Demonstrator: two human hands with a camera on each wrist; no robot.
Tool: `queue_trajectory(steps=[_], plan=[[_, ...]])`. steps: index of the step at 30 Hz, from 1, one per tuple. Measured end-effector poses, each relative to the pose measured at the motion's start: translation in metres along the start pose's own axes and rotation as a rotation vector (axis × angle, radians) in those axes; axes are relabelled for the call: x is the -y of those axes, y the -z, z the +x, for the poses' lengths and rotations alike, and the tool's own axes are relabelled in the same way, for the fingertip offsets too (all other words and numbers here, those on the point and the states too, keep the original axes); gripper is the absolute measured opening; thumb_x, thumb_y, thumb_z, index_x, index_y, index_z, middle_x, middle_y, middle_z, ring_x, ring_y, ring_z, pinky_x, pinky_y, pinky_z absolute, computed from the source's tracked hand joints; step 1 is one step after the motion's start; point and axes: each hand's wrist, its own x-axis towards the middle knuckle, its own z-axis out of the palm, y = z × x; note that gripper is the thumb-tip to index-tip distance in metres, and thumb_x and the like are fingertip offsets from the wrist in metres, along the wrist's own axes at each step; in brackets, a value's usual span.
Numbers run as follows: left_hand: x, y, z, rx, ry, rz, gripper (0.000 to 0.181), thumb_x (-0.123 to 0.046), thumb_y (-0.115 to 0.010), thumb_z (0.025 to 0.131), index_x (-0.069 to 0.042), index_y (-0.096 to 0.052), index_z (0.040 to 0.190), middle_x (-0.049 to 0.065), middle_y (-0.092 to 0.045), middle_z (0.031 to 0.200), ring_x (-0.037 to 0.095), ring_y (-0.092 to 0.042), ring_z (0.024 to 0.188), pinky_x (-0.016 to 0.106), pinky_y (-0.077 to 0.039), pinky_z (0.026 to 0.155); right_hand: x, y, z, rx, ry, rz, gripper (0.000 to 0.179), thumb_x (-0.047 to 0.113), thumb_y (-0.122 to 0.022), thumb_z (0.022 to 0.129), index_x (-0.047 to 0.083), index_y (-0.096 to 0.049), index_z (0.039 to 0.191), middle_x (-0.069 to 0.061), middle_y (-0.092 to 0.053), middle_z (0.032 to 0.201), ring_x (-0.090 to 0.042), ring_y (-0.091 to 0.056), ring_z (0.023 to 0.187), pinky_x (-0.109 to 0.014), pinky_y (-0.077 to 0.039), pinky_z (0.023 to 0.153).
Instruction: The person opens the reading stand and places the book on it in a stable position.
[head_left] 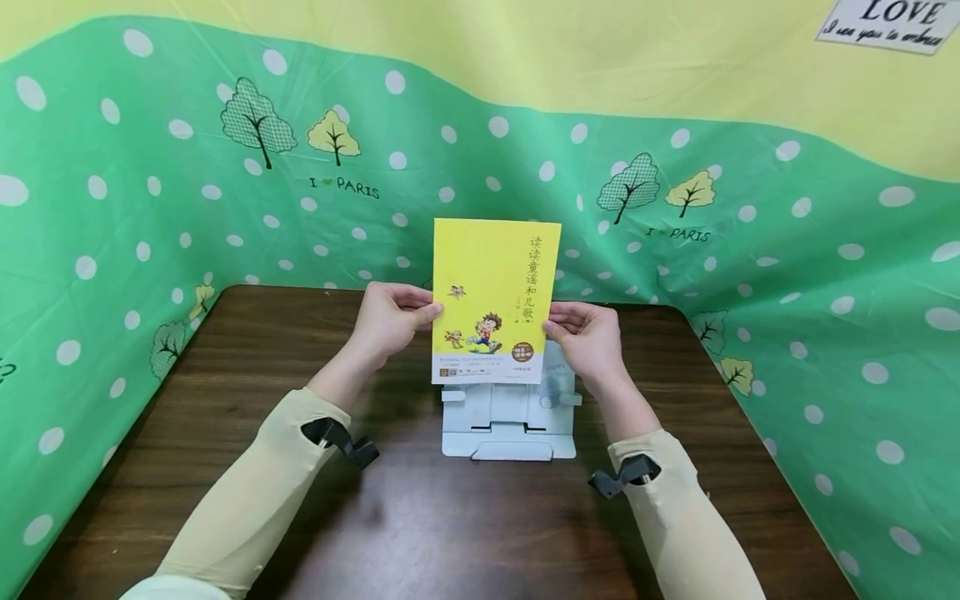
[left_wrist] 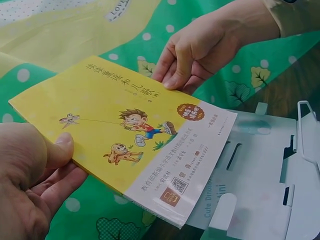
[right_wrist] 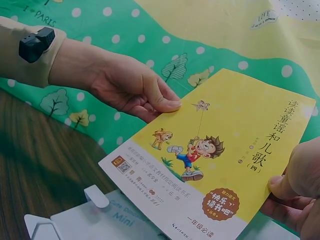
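Observation:
A yellow book point(head_left: 487, 275) with a cartoon boy and a white band along its bottom faces the head camera, raised above the table. By its left edge my left hand point(head_left: 393, 318) pinches it, thumb in front and fingers behind. My right hand point(head_left: 588, 337) pinches the opposite edge the same way. Behind and below the book stands a pale blue book stand point(head_left: 510, 417), partly covered by it. In the left wrist view, the stand's plate point(left_wrist: 250, 175) shows slots, a clip and a wire support beyond the book's lower edge.
The dark wooden table point(head_left: 405, 517) carries the stand near its middle. Green and yellow printed cloth point(head_left: 480, 158) with white dots and trees hangs around the back and sides. Black wrist mounts point(head_left: 341, 440) sit on both sleeves.

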Motion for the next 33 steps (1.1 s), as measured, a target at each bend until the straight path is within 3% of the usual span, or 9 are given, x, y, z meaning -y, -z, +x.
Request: queue_trajectory(steps=[9,19,33], plan=[[-0.003,-0.016,0.005,0.038,-0.004,0.035,0.015,-0.008,-0.085,0.091,0.0,-0.081,0.102,0.01,-0.079,0.096,0.026,-0.077,0.084,0.036,-0.064,0.074,-0.008,0.013,0.002,-0.041,0.005,-0.032,0.022,-0.003,-0.076,0.095,-0.006,-0.076,0.118,-0.02,-0.076,0.109,-0.024,-0.075,0.095,-0.024,-0.06,0.083],[0.004,-0.025,0.01,0.053,0.016,0.051,0.013,-0.009,-0.085,0.092,-0.002,-0.081,0.101,0.009,-0.078,0.093,0.026,-0.076,0.083,0.048,-0.063,0.083,-0.015,0.019,0.002,-0.048,-0.042,-0.077,0.023,0.0,-0.076,0.097,-0.002,-0.076,0.12,-0.016,-0.076,0.11,-0.024,-0.074,0.098,-0.026,-0.06,0.086],[0.013,-0.033,0.012,0.066,0.041,0.085,0.011,-0.01,-0.085,0.092,-0.004,-0.081,0.1,0.008,-0.078,0.091,0.023,-0.077,0.082,0.034,-0.064,0.076,-0.024,0.021,0.003,-0.048,-0.095,-0.098,0.023,0.001,-0.076,0.098,-0.001,-0.075,0.121,-0.016,-0.074,0.112,-0.026,-0.072,0.1,-0.026,-0.06,0.087]])
